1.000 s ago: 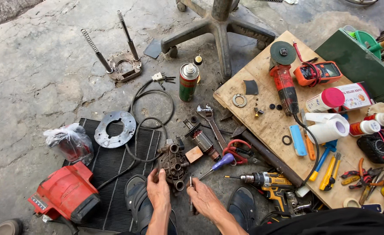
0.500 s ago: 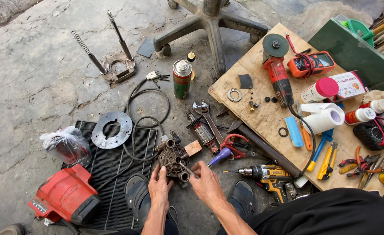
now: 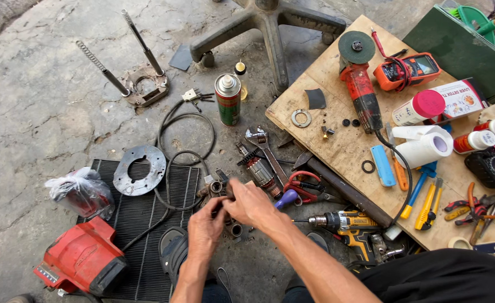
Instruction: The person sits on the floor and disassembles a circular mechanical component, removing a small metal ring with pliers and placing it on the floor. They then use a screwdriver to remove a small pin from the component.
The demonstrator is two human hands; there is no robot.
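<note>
Both my hands meet over a dark metal housing part [image 3: 216, 186] with round sockets, which sits at the edge of a black ribbed mat [image 3: 146, 247]. My left hand [image 3: 205, 227] grips its near side from below. My right hand [image 3: 250, 205] covers its top, fingers curled over it. Most of the part is hidden under my hands. A motor armature [image 3: 258, 168] and an adjustable wrench [image 3: 264, 147] lie just beyond, with red-handled snips [image 3: 303, 188] to the right.
On the mat lie a round metal plate [image 3: 140, 170], a black cable [image 3: 186, 140], a red tool casing [image 3: 82, 259] and a plastic bag [image 3: 79, 192]. A spray can [image 3: 228, 100] stands behind. A wooden board [image 3: 337, 146] carries an angle grinder [image 3: 359, 84], a multimeter [image 3: 407, 70] and hand tools. A cordless drill [image 3: 345, 224] lies nearby.
My hands moved forward from the near floor onto the metal housing part and closed on it. My right hand shifted left over its top.
</note>
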